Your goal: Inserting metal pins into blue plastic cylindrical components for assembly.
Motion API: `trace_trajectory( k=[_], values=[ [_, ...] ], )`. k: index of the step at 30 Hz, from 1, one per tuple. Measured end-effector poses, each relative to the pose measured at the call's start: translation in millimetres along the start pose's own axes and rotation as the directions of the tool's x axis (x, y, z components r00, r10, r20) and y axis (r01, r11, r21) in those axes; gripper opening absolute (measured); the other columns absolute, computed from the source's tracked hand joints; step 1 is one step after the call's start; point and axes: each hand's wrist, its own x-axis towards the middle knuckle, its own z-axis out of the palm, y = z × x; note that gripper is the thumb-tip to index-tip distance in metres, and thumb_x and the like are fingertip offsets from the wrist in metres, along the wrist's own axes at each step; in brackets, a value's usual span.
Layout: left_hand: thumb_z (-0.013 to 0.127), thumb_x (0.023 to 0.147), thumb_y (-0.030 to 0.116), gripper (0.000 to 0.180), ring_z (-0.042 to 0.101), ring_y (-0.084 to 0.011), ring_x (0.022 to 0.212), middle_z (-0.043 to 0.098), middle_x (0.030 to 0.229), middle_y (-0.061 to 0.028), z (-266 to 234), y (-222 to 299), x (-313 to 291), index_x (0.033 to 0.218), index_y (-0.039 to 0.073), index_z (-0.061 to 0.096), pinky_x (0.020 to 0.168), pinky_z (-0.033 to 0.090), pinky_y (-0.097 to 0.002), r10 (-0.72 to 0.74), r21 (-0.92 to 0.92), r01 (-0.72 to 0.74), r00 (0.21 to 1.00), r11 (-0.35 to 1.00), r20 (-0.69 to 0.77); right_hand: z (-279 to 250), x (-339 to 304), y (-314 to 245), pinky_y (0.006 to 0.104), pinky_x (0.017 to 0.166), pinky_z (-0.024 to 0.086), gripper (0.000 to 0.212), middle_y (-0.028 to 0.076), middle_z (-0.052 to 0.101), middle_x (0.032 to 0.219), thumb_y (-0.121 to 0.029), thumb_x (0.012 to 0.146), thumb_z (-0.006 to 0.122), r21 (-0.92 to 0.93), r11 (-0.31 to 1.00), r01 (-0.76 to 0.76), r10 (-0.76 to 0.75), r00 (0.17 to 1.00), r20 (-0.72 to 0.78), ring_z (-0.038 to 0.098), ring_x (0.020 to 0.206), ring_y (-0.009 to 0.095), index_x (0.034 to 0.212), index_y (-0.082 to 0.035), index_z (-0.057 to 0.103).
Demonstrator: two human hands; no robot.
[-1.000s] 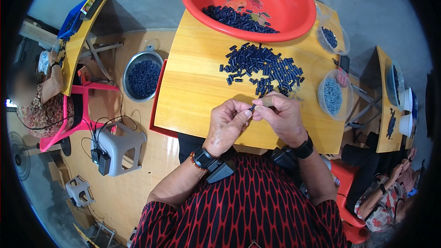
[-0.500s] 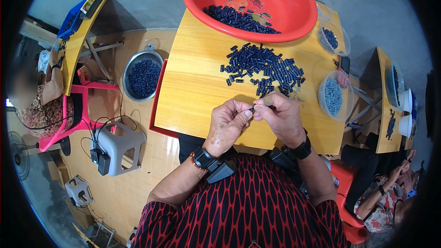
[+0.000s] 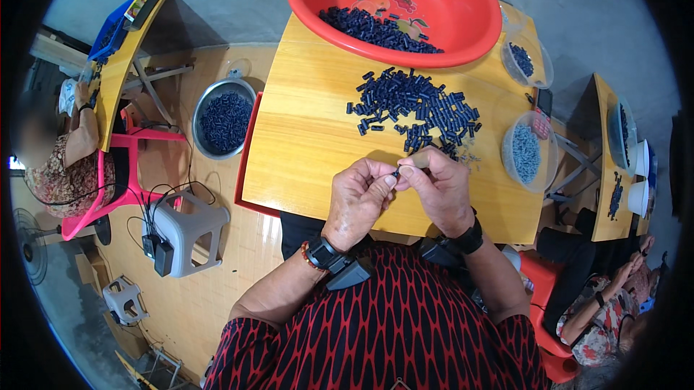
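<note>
My left hand [image 3: 359, 195] and my right hand [image 3: 439, 186] meet above the near part of a small wooden table [image 3: 303, 144]. Between their fingertips they pinch one small dark cylindrical piece [image 3: 396, 172]. Just beyond the hands lies a loose pile of the same dark pieces [image 3: 412, 108]. At the far edge of the table stands a big red basin [image 3: 394, 3] with more dark pieces inside. Both wrists carry black bands.
A clear tub of pale small parts [image 3: 528, 153] stands at the table's right edge, another tub [image 3: 526, 61] behind it. A metal bowl of dark pieces [image 3: 223, 117] and a grey stool [image 3: 184, 227] stand on the floor at left. Other people sit at the left and lower right.
My hands stay together over the same spot; only the fingers have shifted slightly on the small piece.
</note>
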Motion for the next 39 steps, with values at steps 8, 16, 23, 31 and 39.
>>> trace_trajectory(
  k=[8, 16, 23, 31, 39],
  values=[
    [0.061, 0.095, 0.002, 0.009, 0.059, -0.0081, 0.068, 0.068, 0.085, -0.0077, 5, -1, -1, 0.101, -0.004, 0.060, 0.059, 0.050, -0.0214, 0.018, -0.003, -0.019, 0.999, 1.000, -0.047, 9, -7, 12, 0.0245, 0.065, 0.052, 0.001, 0.006, 0.064, 0.084, 0.002, 0.090, 0.064, -0.012, 0.999, 0.038, -0.039, 0.996, -0.079, 0.063, 0.073, 0.010, 0.091, 0.003, 0.063],
    [0.061, 0.094, 0.002, 0.007, 0.058, -0.0084, 0.067, 0.065, 0.081, -0.0061, 4, 0, -3, 0.099, -0.003, 0.061, 0.059, 0.050, -0.0215, 0.006, 0.011, -0.005, 0.998, 1.000, -0.062, 1, -1, 6, 0.0297, 0.062, 0.050, 0.009, 0.013, 0.061, 0.081, 0.003, 0.085, 0.068, -0.292, 0.897, 0.330, -0.323, 0.943, 0.073, 0.063, 0.071, 0.022, 0.092, 0.000, 0.063],
    [0.062, 0.094, 0.005, 0.009, 0.059, -0.0095, 0.065, 0.065, 0.079, -0.0057, 1, 6, 1, 0.099, -0.003, 0.062, 0.057, 0.049, -0.0223, -0.056, 0.016, 0.056, 0.998, 0.998, -0.008, -12, 1, -2, 0.0331, 0.063, 0.051, 0.019, 0.014, 0.061, 0.085, 0.005, 0.083, 0.067, -0.337, 0.850, 0.406, -0.359, 0.913, 0.193, 0.063, 0.072, 0.027, 0.100, 0.000, 0.062],
    [0.062, 0.095, 0.006, 0.008, 0.062, -0.0116, 0.073, 0.066, 0.086, -0.0069, -2, 8, 1, 0.097, -0.001, 0.063, 0.065, 0.052, -0.0247, -0.107, -0.195, 0.109, 0.994, 0.975, 0.024, -6, -8, -29, 0.0343, 0.065, 0.052, 0.031, 0.017, 0.058, 0.096, -0.001, 0.081, 0.071, -0.319, 0.918, 0.233, -0.191, 0.969, 0.157, 0.064, 0.077, 0.030, 0.109, 0.002, 0.060],
    [0.061, 0.095, 0.006, 0.007, 0.057, -0.0074, 0.079, 0.066, 0.088, -0.0022, -2, 13, -16, 0.095, 0.000, 0.065, 0.076, 0.048, -0.0239, -0.082, -0.021, 0.084, 0.995, 0.996, 0.058, -3, -16, -28, 0.0410, 0.069, 0.052, 0.030, 0.017, 0.056, 0.094, -0.005, 0.080, 0.071, -0.429, 0.837, 0.340, -0.258, 0.936, 0.239, 0.062, 0.081, 0.035, 0.107, 0.003, 0.061]
  ],
)
